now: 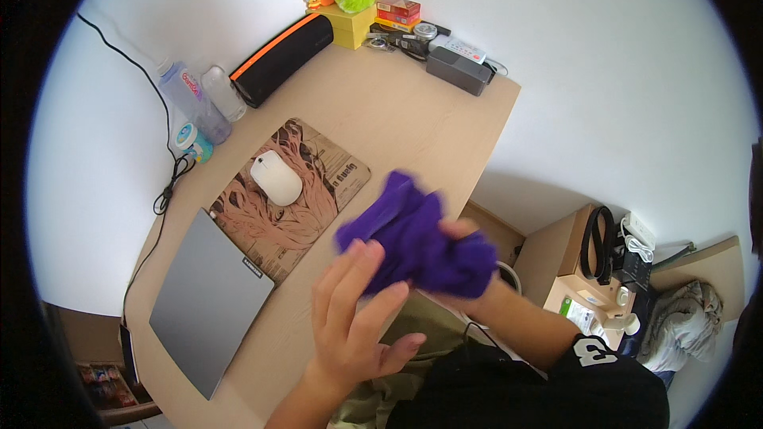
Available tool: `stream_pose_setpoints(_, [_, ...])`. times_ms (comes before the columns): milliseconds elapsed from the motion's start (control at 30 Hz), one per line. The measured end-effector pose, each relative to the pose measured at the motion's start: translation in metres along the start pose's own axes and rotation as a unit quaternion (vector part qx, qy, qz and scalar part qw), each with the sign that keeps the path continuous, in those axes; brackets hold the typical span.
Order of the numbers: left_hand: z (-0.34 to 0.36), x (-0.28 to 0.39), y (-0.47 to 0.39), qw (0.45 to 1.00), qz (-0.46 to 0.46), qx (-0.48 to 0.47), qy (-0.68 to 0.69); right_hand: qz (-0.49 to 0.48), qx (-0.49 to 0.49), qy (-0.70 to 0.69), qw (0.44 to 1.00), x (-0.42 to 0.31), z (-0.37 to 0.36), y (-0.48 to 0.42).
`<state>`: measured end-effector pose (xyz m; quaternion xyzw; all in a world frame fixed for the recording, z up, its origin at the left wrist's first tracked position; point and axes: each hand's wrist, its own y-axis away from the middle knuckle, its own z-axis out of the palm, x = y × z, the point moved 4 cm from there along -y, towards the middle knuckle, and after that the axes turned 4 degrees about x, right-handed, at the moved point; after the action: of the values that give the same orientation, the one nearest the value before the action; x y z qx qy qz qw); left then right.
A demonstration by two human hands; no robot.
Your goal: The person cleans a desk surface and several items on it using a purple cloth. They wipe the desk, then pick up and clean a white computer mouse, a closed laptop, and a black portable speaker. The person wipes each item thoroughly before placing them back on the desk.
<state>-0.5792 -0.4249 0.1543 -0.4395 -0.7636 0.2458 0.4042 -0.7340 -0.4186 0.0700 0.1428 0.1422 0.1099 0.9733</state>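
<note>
A crumpled purple cloth (pixel 417 238), blurred by motion, is held above the desk's front edge. My right hand (pixel 462 229) grips it from behind and the right side; most of that hand is hidden by the fabric, with a fingertip showing over it. My left hand (pixel 351 316) is at the cloth's lower left, fingers spread and back towards me. Its fingertips overlap the cloth's edge in the view; whether they touch it I cannot tell.
On the wooden desk (pixel 405 107) lie a closed grey laptop (pixel 208 304), a printed mouse pad (pixel 322 202) and a white mouse (pixel 276 179). Bottles (pixel 194 101), a black speaker-like case (pixel 286 59) and a yellow box (pixel 349 27) line the back. A cabinet (pixel 554 244) stands right.
</note>
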Motion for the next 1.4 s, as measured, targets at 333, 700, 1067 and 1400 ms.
stream_pose_setpoints(333, [0.046, -0.049, 0.027, 0.987, -0.070, -0.052, 0.137, -0.358, 0.142, 0.866, 0.320, -0.163, -0.006, -0.040])
stream_pose_setpoints(700, [0.052, -0.058, 0.032, 0.975, -0.110, -0.088, 0.172, -0.355, 0.005, 0.909, 0.217, -0.107, 0.047, -0.226])
stream_pose_setpoints(1067, [0.048, -0.059, 0.035, 0.957, -0.147, -0.152, 0.198, -0.292, 0.111, 0.907, 0.281, -0.100, 0.088, -0.345])
stream_pose_setpoints(1400, [0.048, -0.059, 0.036, 0.966, -0.138, -0.123, 0.178, -0.335, 0.068, 0.902, 0.264, -0.160, 0.031, -0.257])
